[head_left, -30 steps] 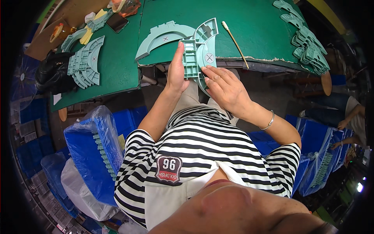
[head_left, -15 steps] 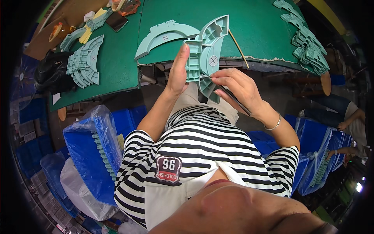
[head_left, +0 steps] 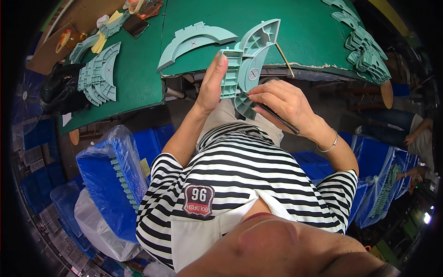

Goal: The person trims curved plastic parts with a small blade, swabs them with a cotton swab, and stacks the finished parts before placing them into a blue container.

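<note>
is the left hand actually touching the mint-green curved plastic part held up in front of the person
Touching: the head view shows the left hand gripping the mint-green curved plastic part, its thumb lying against the gridded section's left edge.

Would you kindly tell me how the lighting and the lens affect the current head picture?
In the head view, the lens bows the edges of the green table and leaves the corners black; also in the head view, a light at the right rim is blown out, clear plastic glints, and the held green piece looks fairly sharp.
</note>
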`<state>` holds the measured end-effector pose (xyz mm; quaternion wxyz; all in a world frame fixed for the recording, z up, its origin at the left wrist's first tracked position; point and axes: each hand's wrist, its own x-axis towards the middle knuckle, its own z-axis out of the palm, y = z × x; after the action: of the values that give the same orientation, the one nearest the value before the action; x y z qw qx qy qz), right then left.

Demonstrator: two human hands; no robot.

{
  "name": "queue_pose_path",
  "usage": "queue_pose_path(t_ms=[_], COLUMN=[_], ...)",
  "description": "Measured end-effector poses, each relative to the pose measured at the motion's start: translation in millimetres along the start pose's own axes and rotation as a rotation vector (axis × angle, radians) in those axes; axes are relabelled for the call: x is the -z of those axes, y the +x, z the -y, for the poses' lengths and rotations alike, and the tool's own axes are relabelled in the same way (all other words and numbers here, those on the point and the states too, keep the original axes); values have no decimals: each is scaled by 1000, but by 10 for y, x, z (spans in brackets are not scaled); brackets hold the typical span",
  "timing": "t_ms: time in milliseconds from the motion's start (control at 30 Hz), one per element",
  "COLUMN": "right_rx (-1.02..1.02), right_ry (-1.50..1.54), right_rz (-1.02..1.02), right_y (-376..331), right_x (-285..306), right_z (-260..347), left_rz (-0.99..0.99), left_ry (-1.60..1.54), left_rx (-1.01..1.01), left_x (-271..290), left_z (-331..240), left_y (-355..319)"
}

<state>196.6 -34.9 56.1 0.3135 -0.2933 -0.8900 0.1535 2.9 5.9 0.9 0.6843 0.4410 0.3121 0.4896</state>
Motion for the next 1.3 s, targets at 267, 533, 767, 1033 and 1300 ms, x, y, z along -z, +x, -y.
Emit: queue_pose_path(t_ms=[267, 533, 767, 1033, 1300], right_rx=[-4, 0, -12, -5, -134], right_ry=[-11, -13, 1, -2, 85], right_rz=[29, 15, -32, -92, 67], right_y=[7, 8, -9, -29, -274], right_x=[-2, -49, -102, -159, -352], right_z=[-1, -15, -17, 14, 188], left_rz=[25, 4, -39, -18, 74], left_ry=[-11, -73, -131, -216, -97], left_rx=[10, 19, 21, 57, 240], left_x=[1, 1, -1, 6, 19], left_z=[1, 29, 17, 15, 117], left_y=[-5, 1, 2, -54, -279])
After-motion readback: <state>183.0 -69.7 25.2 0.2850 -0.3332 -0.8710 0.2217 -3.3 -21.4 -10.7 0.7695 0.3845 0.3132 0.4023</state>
